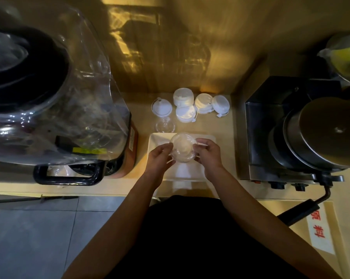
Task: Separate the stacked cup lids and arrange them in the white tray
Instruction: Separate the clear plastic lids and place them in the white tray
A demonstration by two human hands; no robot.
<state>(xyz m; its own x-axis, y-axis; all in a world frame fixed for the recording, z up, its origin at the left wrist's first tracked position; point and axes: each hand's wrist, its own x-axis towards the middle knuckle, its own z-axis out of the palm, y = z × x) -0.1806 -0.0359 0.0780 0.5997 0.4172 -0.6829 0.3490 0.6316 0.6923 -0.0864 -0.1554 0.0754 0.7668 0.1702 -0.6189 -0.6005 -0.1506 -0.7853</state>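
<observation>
Back wall was clad in a glossy golden panel, streaked with warm reflections. Light pooled brightest by the table's far edge and fell dim toward both ends. Table was pale wood and narrow. At its left end stood a bulky black appliance under a clear plastic cover. At the right end sat a dark steel machine with a round metal lid and a black handle. Floor was grey tile. A white label with red characters lay toward the near right corner.
</observation>
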